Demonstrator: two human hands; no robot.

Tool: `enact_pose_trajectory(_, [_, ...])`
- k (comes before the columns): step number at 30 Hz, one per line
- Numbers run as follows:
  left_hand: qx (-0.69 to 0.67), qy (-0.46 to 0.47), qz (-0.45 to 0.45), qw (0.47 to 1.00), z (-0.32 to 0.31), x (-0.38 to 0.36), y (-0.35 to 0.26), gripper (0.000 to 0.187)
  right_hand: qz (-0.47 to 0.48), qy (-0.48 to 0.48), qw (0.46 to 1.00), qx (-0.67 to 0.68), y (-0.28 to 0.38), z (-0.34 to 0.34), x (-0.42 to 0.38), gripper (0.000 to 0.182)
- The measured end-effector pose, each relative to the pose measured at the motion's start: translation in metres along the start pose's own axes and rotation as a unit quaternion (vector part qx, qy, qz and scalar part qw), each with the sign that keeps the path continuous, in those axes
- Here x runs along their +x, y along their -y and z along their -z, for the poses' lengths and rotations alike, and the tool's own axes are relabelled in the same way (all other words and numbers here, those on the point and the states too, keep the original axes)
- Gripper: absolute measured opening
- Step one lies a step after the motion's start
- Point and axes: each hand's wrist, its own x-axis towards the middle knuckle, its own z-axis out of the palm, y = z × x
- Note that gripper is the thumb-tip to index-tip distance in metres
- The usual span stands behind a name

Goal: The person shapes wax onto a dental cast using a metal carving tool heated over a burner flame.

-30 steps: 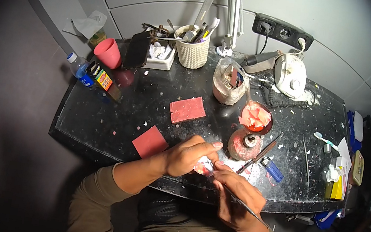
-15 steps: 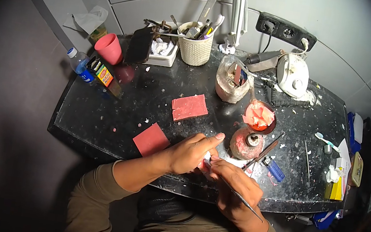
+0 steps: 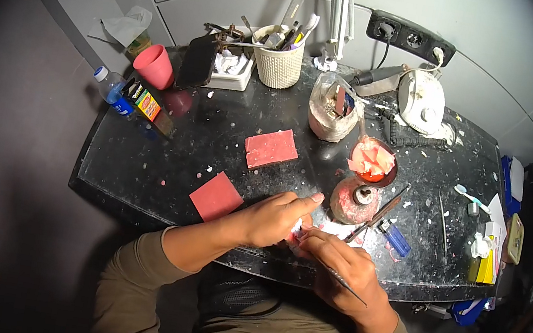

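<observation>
My left hand (image 3: 274, 219) is closed around a small pink-and-white piece (image 3: 295, 234), possibly a dental wax model, mostly hidden by the fingers. My right hand (image 3: 342, 269) grips a thin metal carving tool (image 3: 350, 289) like a pen. Its working end meets the piece between my hands, while the handle points down to the right. Just beyond my fingers stands a pink-smeared glass spirit burner (image 3: 351, 205). Behind the burner, a small pan (image 3: 388, 179) holds pink wax (image 3: 372, 157), partly melted. Two pink wax sheets, one nearer (image 3: 216, 197) and one farther (image 3: 272, 149), lie to the left.
A blue lighter (image 3: 396, 241) and dark-handled tools (image 3: 380, 214) lie right of the burner. Along the back are a tool cup (image 3: 278, 65), a plastic-wrapped jar (image 3: 329, 122) and a white device (image 3: 422, 103). A bottle (image 3: 112, 90) and pink cup (image 3: 154, 67) stand far left.
My right hand has turned slightly, and the carving tool's handle end has moved up and left. My left hand keeps its hold on the piece. The view has shifted a little.
</observation>
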Motion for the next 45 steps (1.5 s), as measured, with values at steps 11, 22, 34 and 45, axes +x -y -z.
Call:
enact_pose_trajectory(11, [-0.039,0.096,-0.021,0.994,0.011,-0.004,-0.038,0.065,-0.043,-0.243,0.963,0.11,0.0,0.019,-0.001,0.008])
enact_pose_trajectory(22, [-0.122,0.096,-0.087,0.984,0.008,-0.008,-0.031,0.059,0.011,-0.181,0.983,0.04,0.014,0.012,-0.008,0.015])
enact_pose_trajectory(34, [-0.151,0.071,-0.129,0.978,0.005,-0.008,-0.027,0.053,0.052,-0.159,0.982,-0.092,0.018,-0.012,0.005,0.023])
enact_pose_trajectory(45, [-0.121,0.049,-0.111,0.985,0.005,-0.006,-0.02,0.056,0.05,-0.123,0.988,-0.083,0.017,-0.014,0.002,0.022])
